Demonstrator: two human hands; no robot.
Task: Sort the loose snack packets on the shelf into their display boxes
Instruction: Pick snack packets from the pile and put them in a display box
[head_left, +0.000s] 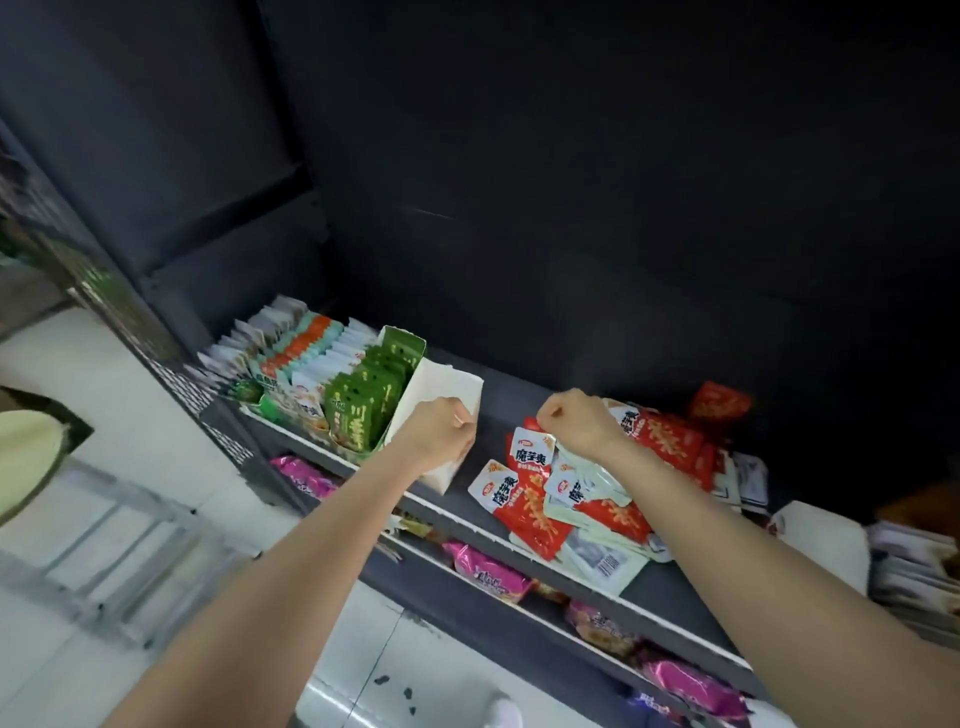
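On the dark shelf (670, 584), the left hand (441, 431) curls around the rim of a white box (441, 387) (tilted, beside the green packets (363, 400)). The right hand (574, 421) pinches a packet at the top of the loose red pile (597, 488). Bare shelf lies between box and pile. Pink bags (488, 571) fill the tier below.

Below my shelf I see pink packets (488, 571) on a lower rack, a pale tiled floor (130, 405), and a dark back panel (623, 182) above.
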